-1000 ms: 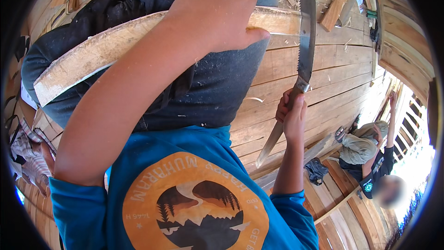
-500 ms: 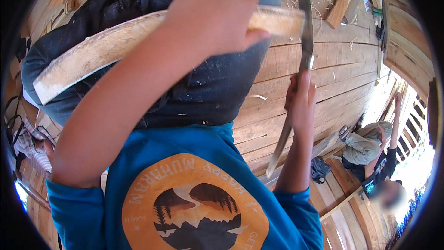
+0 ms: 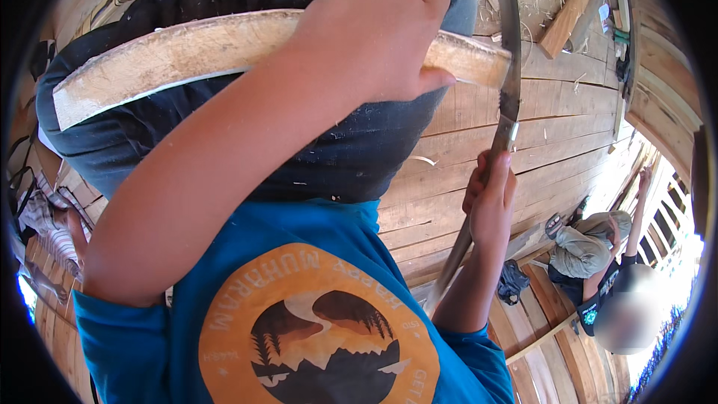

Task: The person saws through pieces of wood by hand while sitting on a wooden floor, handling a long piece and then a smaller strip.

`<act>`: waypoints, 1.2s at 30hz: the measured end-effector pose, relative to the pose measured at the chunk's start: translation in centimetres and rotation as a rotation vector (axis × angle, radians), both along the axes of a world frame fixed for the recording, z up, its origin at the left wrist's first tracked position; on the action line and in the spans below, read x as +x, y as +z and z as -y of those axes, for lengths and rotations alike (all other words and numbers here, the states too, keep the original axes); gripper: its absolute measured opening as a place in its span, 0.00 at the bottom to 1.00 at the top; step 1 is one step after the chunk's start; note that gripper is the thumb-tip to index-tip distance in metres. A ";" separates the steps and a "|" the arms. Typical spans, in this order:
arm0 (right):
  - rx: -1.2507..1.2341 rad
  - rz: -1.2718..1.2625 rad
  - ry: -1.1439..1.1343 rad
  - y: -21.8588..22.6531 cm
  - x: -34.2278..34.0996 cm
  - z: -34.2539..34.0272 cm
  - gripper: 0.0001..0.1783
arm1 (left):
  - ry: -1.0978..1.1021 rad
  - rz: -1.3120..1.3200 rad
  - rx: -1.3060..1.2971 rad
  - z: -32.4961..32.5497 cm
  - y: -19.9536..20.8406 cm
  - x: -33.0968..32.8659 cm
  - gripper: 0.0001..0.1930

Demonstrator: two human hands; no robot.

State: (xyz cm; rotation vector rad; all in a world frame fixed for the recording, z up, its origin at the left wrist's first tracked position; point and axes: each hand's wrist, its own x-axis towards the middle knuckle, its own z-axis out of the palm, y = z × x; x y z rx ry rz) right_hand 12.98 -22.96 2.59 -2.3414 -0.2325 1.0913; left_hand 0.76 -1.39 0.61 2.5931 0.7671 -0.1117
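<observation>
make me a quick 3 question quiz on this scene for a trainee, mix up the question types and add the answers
1. Multiple choice: what does the right hand grip?
A) a saw handle
B) a hammer
C) a paintbrush

2. True or false: the left hand is empty.

3. Fill in the blank: as pictured, the saw blade is at the ____ end of the curved piece of wood.

Key:
1. A
2. False; it clasps the curved piece of wood.
3. right
</observation>
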 end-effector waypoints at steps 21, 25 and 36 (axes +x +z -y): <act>-0.035 -0.085 0.047 1.4 1.3 -2.7 0.24 | 0.067 0.126 0.102 0.5 -2.0 0.1 0.30; -0.065 -0.103 0.013 4.9 -1.2 0.6 0.25 | 0.085 0.127 0.195 0.9 -1.7 0.2 0.31; -0.188 -0.227 0.068 -2.0 -0.1 0.7 0.30 | 0.043 0.128 0.078 0.6 -0.6 0.2 0.30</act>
